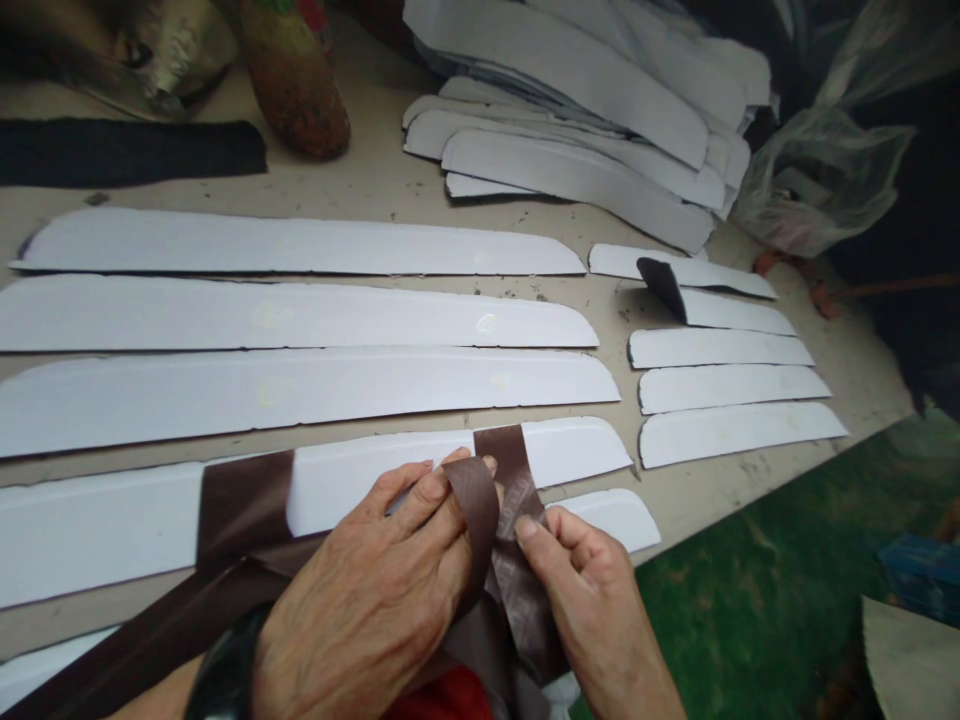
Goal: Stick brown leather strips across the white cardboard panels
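My left hand and my right hand are together at the near edge of the table. Both pinch a dark brown ribbon that loops over a long white shaped strip. Left fingers press a fold of the ribbon against that strip. The right thumb and forefinger grip the ribbon's lower part. A second band of the same brown ribbon crosses the strip further left and trails off toward the lower left.
Several long white strips lie in rows across the table. Short white strips lie at the right, one with a dark piece on it. A stack of white pieces sits far back. Black cloth lies at far left.
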Demonstrator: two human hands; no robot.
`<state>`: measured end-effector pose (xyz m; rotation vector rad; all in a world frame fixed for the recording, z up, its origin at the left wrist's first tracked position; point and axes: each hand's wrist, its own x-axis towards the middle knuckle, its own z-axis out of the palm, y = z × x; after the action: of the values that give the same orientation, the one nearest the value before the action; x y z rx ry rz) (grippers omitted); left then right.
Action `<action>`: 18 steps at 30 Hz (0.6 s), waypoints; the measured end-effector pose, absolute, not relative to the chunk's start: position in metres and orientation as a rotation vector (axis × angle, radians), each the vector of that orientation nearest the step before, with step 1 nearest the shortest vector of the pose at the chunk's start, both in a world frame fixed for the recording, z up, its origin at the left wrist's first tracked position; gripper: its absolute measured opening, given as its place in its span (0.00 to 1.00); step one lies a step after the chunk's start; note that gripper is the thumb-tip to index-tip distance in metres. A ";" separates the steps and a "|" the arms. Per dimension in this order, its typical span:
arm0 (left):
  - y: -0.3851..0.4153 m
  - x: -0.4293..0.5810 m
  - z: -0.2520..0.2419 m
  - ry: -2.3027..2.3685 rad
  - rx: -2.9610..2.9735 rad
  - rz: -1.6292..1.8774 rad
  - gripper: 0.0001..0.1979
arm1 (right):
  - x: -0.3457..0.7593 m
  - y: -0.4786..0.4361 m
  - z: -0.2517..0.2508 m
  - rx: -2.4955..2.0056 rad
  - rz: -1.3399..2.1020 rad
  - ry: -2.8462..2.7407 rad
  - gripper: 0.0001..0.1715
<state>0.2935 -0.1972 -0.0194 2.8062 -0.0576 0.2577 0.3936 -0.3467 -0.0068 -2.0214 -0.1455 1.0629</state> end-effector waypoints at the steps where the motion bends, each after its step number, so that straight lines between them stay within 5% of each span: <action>1: -0.197 0.293 -0.019 -0.066 2.836 0.311 0.16 | 0.394 -0.349 -0.004 -2.086 1.039 -0.220 0.23; 6: -0.197 0.295 -0.016 -0.091 2.908 0.314 0.14 | 0.402 -0.362 0.020 -2.430 0.239 -0.972 0.08; 8: -0.198 0.296 -0.017 -0.094 2.922 0.299 0.13 | 0.408 -0.360 0.024 -2.358 -0.080 -1.190 0.11; 18: -0.185 0.270 0.009 0.030 2.480 0.157 0.13 | 0.416 -0.329 -0.023 -2.203 -0.077 -1.618 0.18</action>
<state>0.2701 -0.1852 0.0087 2.4799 0.0296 0.1569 0.4159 -0.3292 -0.0234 -2.2027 -1.6177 -0.0770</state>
